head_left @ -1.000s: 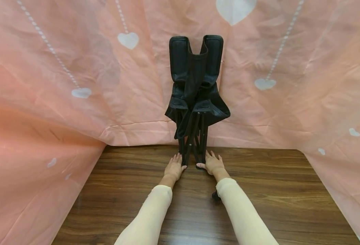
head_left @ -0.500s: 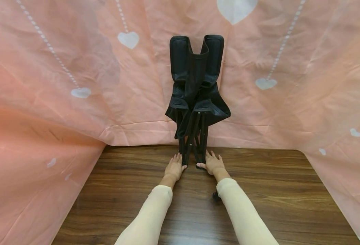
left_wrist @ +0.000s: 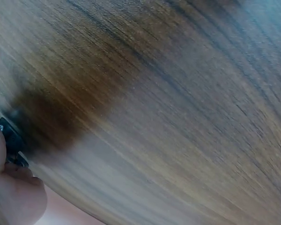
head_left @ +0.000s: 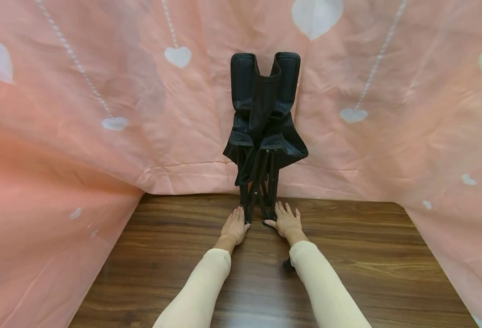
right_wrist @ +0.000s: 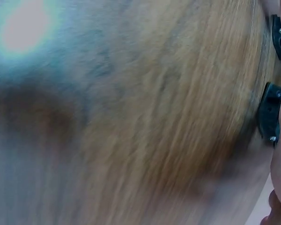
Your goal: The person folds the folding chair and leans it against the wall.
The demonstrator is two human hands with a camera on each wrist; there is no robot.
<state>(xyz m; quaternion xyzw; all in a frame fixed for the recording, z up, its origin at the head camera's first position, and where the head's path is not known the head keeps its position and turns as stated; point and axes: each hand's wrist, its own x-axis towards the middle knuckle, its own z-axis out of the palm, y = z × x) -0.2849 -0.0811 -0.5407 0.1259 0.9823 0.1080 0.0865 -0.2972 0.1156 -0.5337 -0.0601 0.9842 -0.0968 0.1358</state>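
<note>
A black folding chair (head_left: 261, 105), collapsed with its fabric bunched, stands upright against the pink cloth. Its crossed legs meet the wooden tabletop between both hands. My left hand (head_left: 233, 227) lies at the left legs, fingers straight and pointing forward, thumb by a foot. At the right legs, my right hand (head_left: 286, 222) has its fingers spread, with the thumb reaching over a foot. The left wrist view shows the edge of the left hand beside a black chair foot (left_wrist: 11, 140). In the right wrist view, a black plastic foot (right_wrist: 270, 112) sits beside the right thumb.
Pink cloth (head_left: 183, 136) with white hearts hangs at the back and sides of the brown wooden tabletop (head_left: 163, 273). A small black object (head_left: 288, 265), partly hidden, lies by the right sleeve.
The head view has shifted slightly. The chair and both hands stay in place.
</note>
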